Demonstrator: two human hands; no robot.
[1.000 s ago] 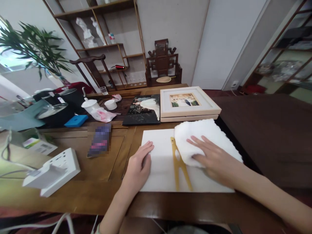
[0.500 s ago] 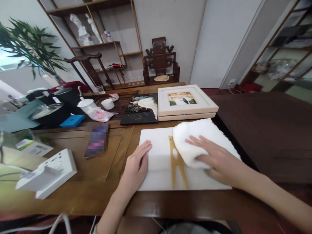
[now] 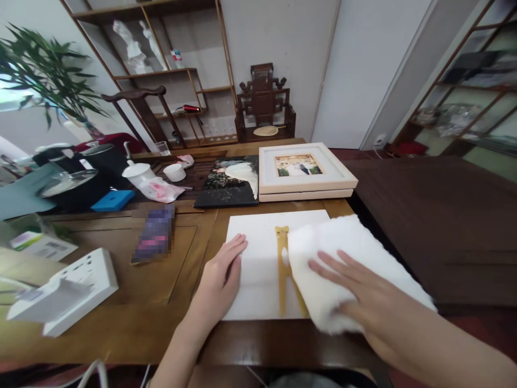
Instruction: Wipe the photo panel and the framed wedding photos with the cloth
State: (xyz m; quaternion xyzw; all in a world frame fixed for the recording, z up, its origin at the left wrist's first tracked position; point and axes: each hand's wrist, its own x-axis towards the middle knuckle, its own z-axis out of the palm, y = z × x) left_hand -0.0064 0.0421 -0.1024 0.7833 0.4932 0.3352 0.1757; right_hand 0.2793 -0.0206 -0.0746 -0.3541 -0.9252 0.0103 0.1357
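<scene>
A white board [image 3: 258,253] lies flat on the wooden table [image 3: 121,334] in front of me, with a gold stand piece [image 3: 284,269] fixed to its back. My left hand [image 3: 220,283] lies flat, fingers together, on the board's left edge. My right hand [image 3: 361,302] is spread open, pressing a fluffy white cloth [image 3: 347,253] onto the board's right part. The cloth covers the board's right side and part of the stand.
Behind the board lie a white framed photo [image 3: 302,171] and a dark photo print [image 3: 230,182]. To the left are a blurred booklet [image 3: 155,234], a white power strip [image 3: 76,291], cups, a pot and a blue box [image 3: 112,200]. A dark table [image 3: 444,215] adjoins at right.
My right hand has dragged the cloth toward me and to the right, uncovering the board's far right corner. My left hand stays on the board's left edge.
</scene>
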